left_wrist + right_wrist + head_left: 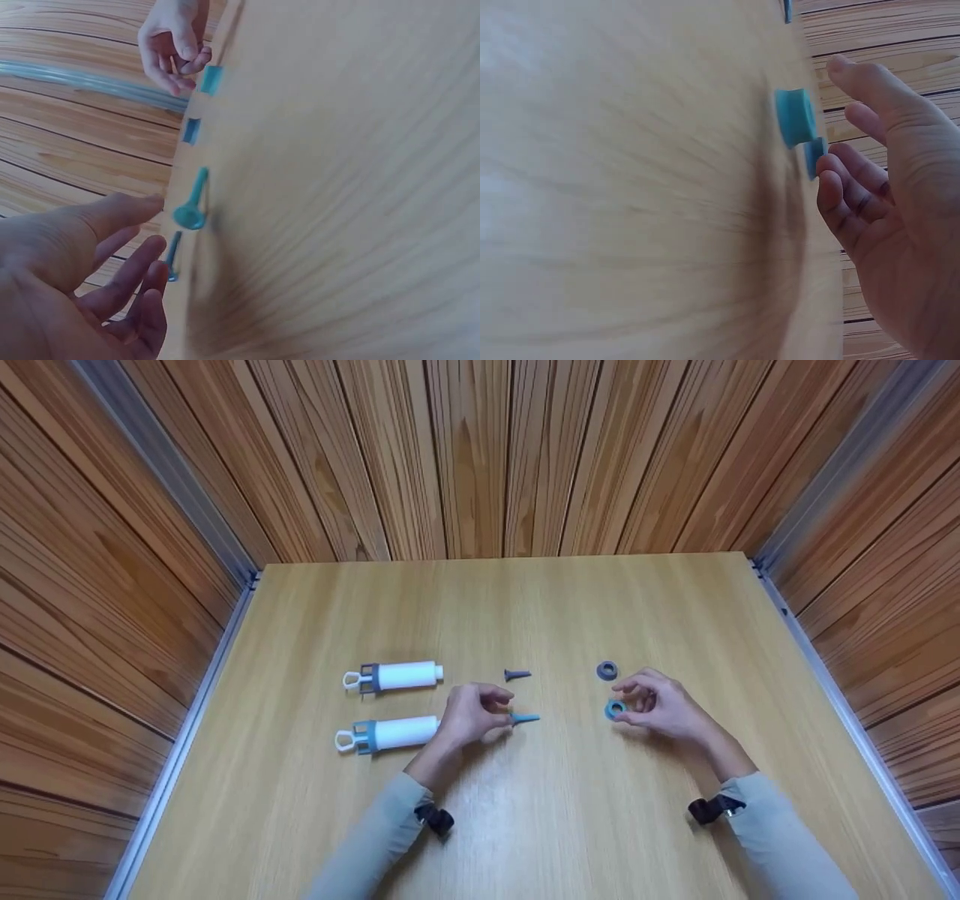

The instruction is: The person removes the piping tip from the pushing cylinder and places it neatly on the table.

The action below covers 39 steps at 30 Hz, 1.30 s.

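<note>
A teal funnel-shaped nozzle [527, 718] lies on the table just beyond the fingertips of my left hand [469, 714]. In the left wrist view its flared end [187, 218] faces that hand, and a gap shows between thumb and fingers. My right hand [669, 709] is beside a teal ring-shaped collar [609, 711], thumb and fingers bent around its near side. The right wrist view shows the teal collar [787, 118] standing apart from the spread thumb and fingers. Behind my left wrist lies a white syringe-like tube [405, 733] with a teal end, its tip hidden by the hand.
Farther back, a second white tube [409, 676] with a dark grey-blue end and loop handle lies parallel to the first. A dark nozzle [517, 674] and a dark collar [602, 673] lie in line with it. Wood-panelled walls [472, 457] enclose the table [570, 825].
</note>
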Each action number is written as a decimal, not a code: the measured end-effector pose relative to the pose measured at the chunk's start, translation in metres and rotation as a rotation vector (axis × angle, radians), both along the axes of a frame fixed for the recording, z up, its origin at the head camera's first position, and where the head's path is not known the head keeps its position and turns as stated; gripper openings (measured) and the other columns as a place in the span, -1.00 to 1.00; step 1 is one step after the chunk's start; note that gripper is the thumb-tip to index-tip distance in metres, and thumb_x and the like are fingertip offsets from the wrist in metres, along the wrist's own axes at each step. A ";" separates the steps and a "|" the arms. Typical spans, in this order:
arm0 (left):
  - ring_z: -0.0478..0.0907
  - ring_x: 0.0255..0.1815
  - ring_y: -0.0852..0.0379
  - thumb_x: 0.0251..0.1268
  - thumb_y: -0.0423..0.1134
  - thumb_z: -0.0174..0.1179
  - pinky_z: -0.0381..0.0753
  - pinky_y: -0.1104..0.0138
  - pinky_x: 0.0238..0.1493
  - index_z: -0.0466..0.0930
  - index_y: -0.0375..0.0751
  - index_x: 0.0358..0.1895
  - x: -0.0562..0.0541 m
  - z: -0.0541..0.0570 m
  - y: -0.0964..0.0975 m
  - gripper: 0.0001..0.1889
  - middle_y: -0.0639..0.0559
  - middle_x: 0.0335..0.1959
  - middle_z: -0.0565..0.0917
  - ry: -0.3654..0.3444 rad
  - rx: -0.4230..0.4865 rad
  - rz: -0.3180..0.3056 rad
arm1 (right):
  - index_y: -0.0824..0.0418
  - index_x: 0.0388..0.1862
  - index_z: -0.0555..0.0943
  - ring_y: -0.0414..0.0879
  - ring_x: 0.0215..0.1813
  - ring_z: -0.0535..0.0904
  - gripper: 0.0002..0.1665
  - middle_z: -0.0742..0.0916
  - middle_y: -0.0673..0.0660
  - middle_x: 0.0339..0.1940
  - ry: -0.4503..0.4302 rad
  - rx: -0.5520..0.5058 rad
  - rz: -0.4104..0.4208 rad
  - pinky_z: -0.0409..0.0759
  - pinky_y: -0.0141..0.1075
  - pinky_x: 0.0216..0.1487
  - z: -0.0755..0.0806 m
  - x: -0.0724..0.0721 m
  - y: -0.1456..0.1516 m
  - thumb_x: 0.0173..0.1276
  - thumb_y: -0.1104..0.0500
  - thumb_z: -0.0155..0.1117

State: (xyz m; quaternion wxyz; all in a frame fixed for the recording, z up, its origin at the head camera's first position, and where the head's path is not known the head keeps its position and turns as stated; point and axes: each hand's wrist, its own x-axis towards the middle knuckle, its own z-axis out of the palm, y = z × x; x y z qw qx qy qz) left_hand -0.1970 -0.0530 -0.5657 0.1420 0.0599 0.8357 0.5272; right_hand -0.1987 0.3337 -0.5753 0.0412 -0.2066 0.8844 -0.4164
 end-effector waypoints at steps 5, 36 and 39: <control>0.77 0.23 -0.11 0.34 -0.40 0.59 0.76 0.00 0.35 0.87 -0.17 0.23 -0.006 0.013 -0.009 -0.60 -0.10 0.16 0.90 0.010 0.018 -0.014 | 0.38 0.22 0.76 -0.13 -0.21 0.64 -0.50 0.69 0.36 -0.05 0.055 -0.025 -0.019 0.63 -0.52 -0.16 0.014 -0.005 0.000 0.31 0.36 0.69; 0.59 0.64 -0.22 0.52 -0.17 0.50 0.49 -0.26 0.65 0.66 -0.13 0.54 -0.008 0.045 -0.134 -0.42 -0.13 0.55 0.71 0.194 -0.028 -0.115 | 0.40 0.42 0.69 -0.28 0.28 0.79 -0.54 0.83 -0.37 0.26 0.090 -0.240 -0.079 0.66 -0.57 0.23 0.034 -0.007 0.033 0.60 0.45 0.32; 0.49 0.72 -0.23 0.52 -0.16 0.50 0.43 -0.28 0.71 0.59 -0.14 0.60 -0.008 0.048 -0.150 -0.35 -0.11 0.63 0.63 0.179 -0.024 -0.145 | 0.44 0.47 0.64 -0.33 0.34 0.77 -0.51 0.81 -0.36 0.31 0.074 -0.264 -0.069 0.66 -0.59 0.27 0.034 -0.006 0.044 0.61 0.48 0.28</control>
